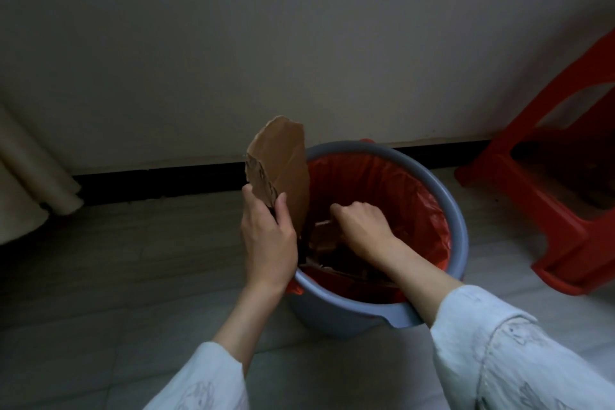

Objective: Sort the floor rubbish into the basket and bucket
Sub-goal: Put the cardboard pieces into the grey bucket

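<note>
Standing upright at the middle of the frame, a torn piece of brown cardboard (283, 163) is gripped at its lower end by the left hand (268, 236), with the thumb curled over its near face and the fingers wrapped behind. The lower edge of the cardboard is set just inside the left rim of the grey-blue bucket (462, 220), which is seen at centre right on the pale tiled floor (100, 276). The bucket is lined with a red plastic bag (399, 190), folded over the rim at a few spots. The right hand (362, 226) is lowered into the bucket with its fingers curled downward around a darker piece of cardboard scrap (324, 236); the grip itself is partly hidden by the knuckles, so the exact hold on the piece cannot be told. More brown scraps (346, 268) are seen lying in the shadowed bottom of the bucket. Both forearms are covered from the lower edge of the frame by white patterned sleeves (492, 353).

At the right edge of the frame a red plastic stool (545, 203) is stood on the floor, near the bucket but apart from it. A plain wall (299, 43) with a black skirting strip (166, 181) fills the upper half, and a cream curtain (30, 183) hangs at the left edge. No basket is shown in this view.
</note>
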{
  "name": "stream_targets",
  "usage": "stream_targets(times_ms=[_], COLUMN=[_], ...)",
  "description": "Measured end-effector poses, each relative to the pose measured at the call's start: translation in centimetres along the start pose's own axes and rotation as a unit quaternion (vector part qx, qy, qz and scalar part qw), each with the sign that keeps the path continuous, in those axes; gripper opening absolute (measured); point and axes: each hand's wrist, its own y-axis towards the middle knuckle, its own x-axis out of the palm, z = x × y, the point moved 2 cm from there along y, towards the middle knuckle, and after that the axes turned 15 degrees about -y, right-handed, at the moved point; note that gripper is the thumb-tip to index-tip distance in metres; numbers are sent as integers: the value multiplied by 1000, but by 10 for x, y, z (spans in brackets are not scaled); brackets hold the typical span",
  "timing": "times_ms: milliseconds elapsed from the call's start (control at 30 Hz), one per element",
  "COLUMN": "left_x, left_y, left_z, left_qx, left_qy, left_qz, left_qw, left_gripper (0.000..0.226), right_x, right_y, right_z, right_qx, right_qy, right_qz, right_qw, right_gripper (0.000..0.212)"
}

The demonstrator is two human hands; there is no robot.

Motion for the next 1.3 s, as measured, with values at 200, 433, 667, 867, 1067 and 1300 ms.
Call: stream_targets(times_ms=[200,433,667,867,1067,1300], left_x=[0,0,1,1,3,30], left_y=[2,0,1,8,13,23], left_z=[-2,-4,-3,-6,-6,29], left_qx=[5,11,34,77,110,162], left_qy=[6,15,26,43,120,158], left_qz=[-1,-9,-32,-52,-97,-199], left_qw=[1000,1000,999,995,982,953], left_gripper=[49,49,50,38,30,29], right_x=[10,8,17,3,-11,-1], right_y=[0,-4,-4,-19,-62,-82], right_z=[17,-5,-7,9,50,52], right_qx=[121,15,13,35,77,103], right_qy=[191,59,10,130,91,147], right_qz=[-88,-80,-140,-170,9,168], right_qw=[970,995,990,976,993,969], right_gripper=[28,26,30,58,33,33])
